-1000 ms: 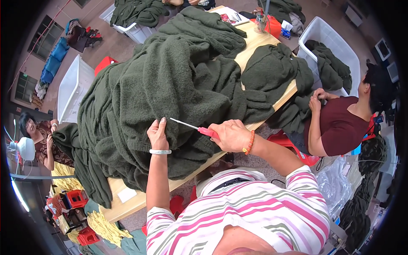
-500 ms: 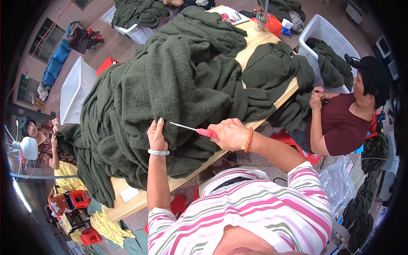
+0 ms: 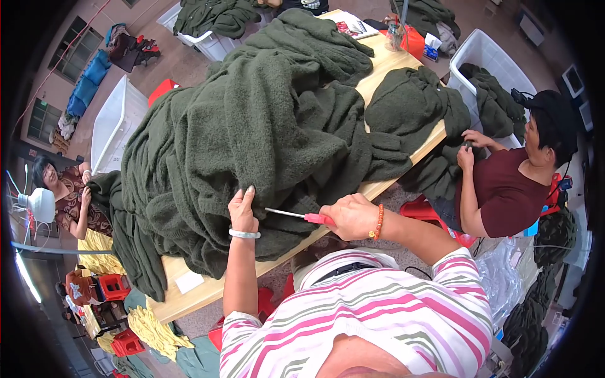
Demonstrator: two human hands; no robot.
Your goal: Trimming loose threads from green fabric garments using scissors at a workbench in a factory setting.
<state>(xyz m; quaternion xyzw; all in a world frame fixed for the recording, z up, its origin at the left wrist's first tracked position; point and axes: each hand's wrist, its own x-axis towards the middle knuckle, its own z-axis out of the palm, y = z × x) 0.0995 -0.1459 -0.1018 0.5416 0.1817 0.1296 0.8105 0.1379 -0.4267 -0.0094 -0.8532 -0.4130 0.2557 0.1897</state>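
Note:
A large heap of dark green knitted garments (image 3: 208,138) covers much of the wooden table (image 3: 211,293) before me. My left hand (image 3: 243,211), with a pale bangle at the wrist, pinches a fold at the heap's near side between thumb and fingers. My right hand (image 3: 353,217), with an orange beaded bracelet, is closed around the pink-red handle of a thin tool (image 3: 320,219). Its slim metal shaft points left, and the tip lies close to my left fingers, against the cloth. Whether the tip is hooked or in the knit is too small to tell.
Another person (image 3: 513,176) handles green cloth at the table's right; one more (image 3: 66,195) holds a garment at the left. White bins (image 3: 116,123) stand around the table. A small white paper (image 3: 189,282) lies at the near left corner, and a glass jar (image 3: 394,36) stands at the far end.
Both my hands have come slightly nearer and to the right, the tool moving along with the right one. The heap keeps its overall shape.

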